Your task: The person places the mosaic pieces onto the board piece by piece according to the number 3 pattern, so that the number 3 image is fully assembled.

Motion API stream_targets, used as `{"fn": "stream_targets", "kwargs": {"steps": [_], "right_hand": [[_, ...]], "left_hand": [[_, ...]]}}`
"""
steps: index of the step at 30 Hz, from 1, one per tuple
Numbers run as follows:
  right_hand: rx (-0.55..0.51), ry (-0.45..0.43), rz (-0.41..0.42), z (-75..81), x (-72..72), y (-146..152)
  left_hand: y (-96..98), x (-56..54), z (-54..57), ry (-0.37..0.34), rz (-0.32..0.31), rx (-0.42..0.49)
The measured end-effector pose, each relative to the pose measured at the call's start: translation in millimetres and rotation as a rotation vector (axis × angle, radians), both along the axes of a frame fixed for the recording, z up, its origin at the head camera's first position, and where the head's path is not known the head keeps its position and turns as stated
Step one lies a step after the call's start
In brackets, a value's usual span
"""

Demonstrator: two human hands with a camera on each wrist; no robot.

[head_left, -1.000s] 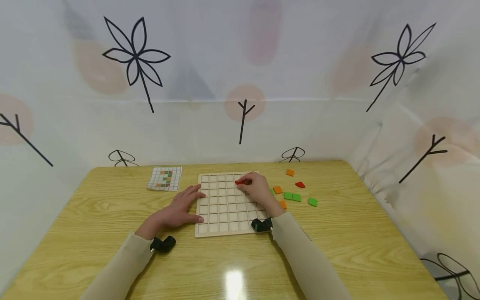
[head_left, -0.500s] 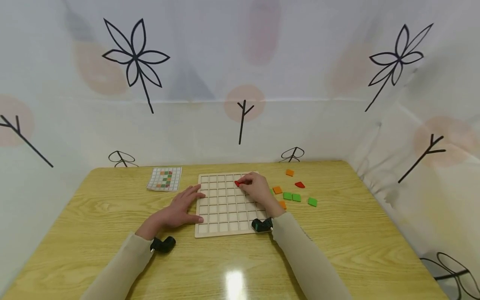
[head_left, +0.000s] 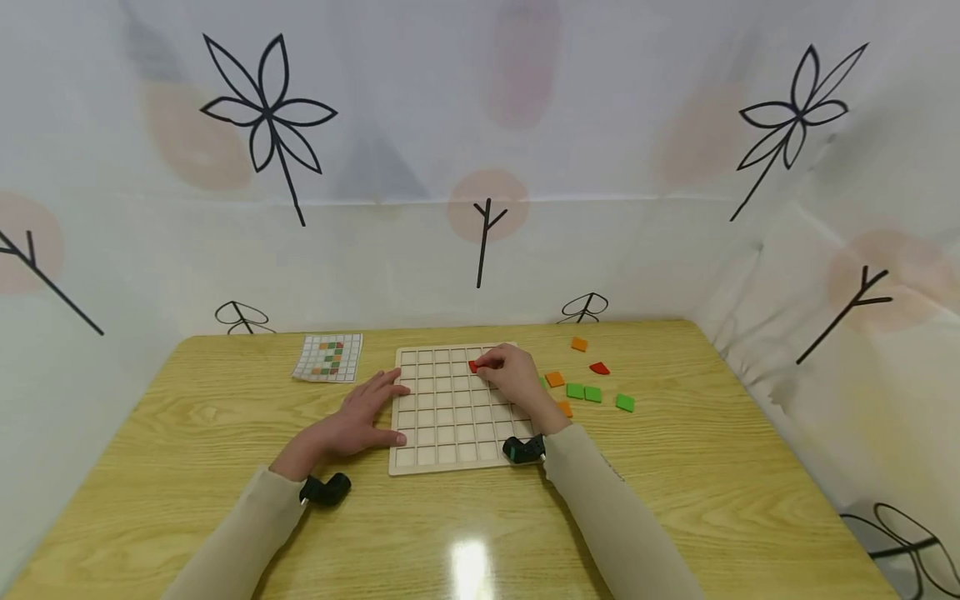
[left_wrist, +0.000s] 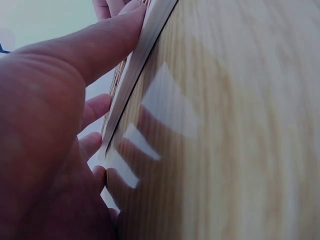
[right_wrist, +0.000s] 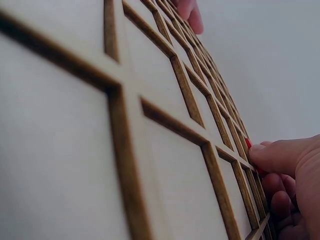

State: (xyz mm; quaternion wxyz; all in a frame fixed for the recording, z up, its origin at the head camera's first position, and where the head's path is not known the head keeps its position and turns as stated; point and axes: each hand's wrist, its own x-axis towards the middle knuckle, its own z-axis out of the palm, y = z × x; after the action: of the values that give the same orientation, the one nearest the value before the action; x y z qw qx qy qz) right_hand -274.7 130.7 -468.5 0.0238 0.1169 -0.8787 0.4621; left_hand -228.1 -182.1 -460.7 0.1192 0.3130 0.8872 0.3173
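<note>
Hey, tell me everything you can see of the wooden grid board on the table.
The grid board looks like pale wood: a flat, squarish panel with a plain rim, divided into cells by raised strips whose sides look darker brown. It lies flat on the table. The left grip rests its thumb and fingertips on the left edge. The right grip pinches a red piece at a cell near the far side, hiding part of the board's right.
</note>
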Motion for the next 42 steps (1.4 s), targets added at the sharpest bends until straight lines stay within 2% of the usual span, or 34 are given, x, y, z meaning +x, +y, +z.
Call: {"fn": "stream_targets", "kwargs": {"steps": [15,23,30,42], "right_hand": [[-0.016,0.001,0.003,1.0,1.4,0.2],[-0.026,0.003,-0.002,-3.5,0.6,0.6],[-0.035,0.003,-0.008,-3.5,0.4,0.6],[-0.046,-0.008,-0.009,-4.1,0.0,0.1]], "left_hand": [[0.8,-0.2,0.8,0.007,0.006,-0.011],[-1.5,1.2,-3.1,0.018,0.03,-0.005],[-0.9,1.7,-2.5,0.046,0.014,0.044],[-1.2,1.5,-2.7,0.06,0.007,0.053]]}}
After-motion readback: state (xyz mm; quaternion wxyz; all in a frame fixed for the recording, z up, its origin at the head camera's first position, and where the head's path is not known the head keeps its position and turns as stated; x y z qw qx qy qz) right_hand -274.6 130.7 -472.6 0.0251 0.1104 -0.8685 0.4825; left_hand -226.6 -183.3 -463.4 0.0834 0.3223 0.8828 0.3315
